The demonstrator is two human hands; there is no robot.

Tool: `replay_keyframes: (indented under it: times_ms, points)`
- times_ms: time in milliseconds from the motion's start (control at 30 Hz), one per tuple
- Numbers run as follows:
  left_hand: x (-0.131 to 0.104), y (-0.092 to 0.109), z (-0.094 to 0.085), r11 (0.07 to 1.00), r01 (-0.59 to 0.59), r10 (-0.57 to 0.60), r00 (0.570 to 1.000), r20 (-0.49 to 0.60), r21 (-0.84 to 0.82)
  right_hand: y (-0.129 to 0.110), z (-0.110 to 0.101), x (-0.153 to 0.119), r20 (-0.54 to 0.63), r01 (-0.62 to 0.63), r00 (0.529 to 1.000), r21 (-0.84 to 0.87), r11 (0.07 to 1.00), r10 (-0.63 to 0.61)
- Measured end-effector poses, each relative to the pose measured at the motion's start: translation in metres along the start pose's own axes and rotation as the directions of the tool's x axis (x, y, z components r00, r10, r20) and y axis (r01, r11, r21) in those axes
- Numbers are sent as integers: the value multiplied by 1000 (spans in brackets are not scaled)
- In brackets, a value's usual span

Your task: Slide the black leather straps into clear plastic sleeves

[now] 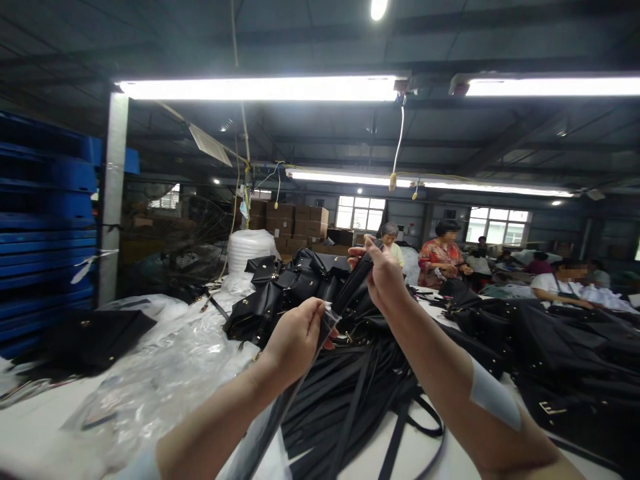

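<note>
My left hand is closed on the mouth of a long clear plastic sleeve that hangs down toward me with something dark inside. Up and to the right, my right hand pinches the upper end of a black strap. The strap slants down to the sleeve's mouth at my left fingers; how far it reaches inside is hard to see. Beneath my hands lies a heap of loose black straps. Black handbags with metal fittings are piled just beyond.
Crumpled clear plastic bags cover the table's left side, beside a black bag. More black bags are heaped at right. Blue crates stand stacked at far left. Several people work across the table, one in a red patterned top.
</note>
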State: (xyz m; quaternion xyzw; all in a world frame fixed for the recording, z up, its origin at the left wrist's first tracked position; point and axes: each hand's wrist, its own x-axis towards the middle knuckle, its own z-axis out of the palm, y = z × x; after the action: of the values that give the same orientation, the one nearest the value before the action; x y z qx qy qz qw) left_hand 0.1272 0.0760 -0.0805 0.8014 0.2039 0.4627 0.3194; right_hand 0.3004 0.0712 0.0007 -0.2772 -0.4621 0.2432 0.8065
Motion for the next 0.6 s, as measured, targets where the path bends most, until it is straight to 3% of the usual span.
replay_keyframes:
  times_ms: [233, 433, 600]
  points:
    - [7, 8, 2, 1000, -29, 29, 1000, -7, 2, -14, -7, 16, -11, 240, 970, -147, 960, -244]
    - [13, 10, 3, 999, -38, 37, 998, -41, -10, -10, -11, 10, 137, 248, 967, -332, 910, -213]
    - [23, 17, 1, 998, -65, 64, 997, -49, -11, 6, -2, -28, 287, 305, 937, -395, 867, -198]
